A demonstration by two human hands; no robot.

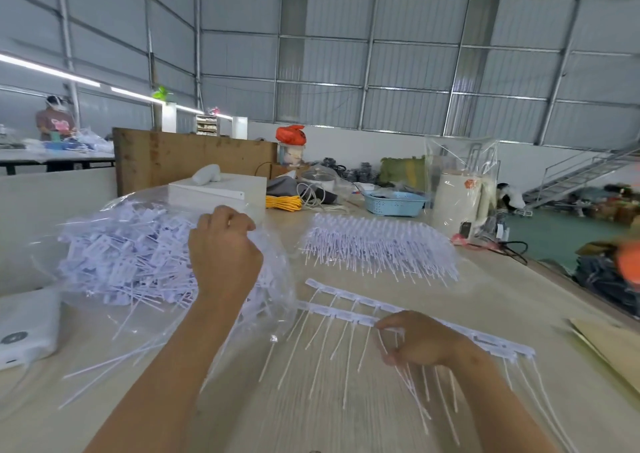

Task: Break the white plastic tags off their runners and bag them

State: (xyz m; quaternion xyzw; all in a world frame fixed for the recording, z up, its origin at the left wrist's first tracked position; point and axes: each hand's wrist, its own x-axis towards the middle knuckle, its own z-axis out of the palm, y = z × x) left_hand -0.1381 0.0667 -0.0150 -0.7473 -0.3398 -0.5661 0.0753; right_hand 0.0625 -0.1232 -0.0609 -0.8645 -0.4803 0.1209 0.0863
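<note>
A pale tabletop (363, 418) stretches through a metal-walled workshop hall, a steel staircase (575, 175) rising at far right and another person (55, 118) working at a distant table. No lettering on any object is sharp enough to read. The left hand (223, 250) reaches forward, its fingers curled round the rim of a clear plastic bag (277, 300) heaped with loose white tags (128, 258). The right hand (424, 340) rests low near the tabletop's front, fingers bent and pinching a tag on the nearer of two runner strips (346, 305) that lie side by side, thin tails fanning toward the camera. Beyond them sits a stack of unbroken runners (377, 244), then a blue basket (394, 203). A white box (221, 192) stands behind the bag and a white device (27, 328) at the left edge.
</note>
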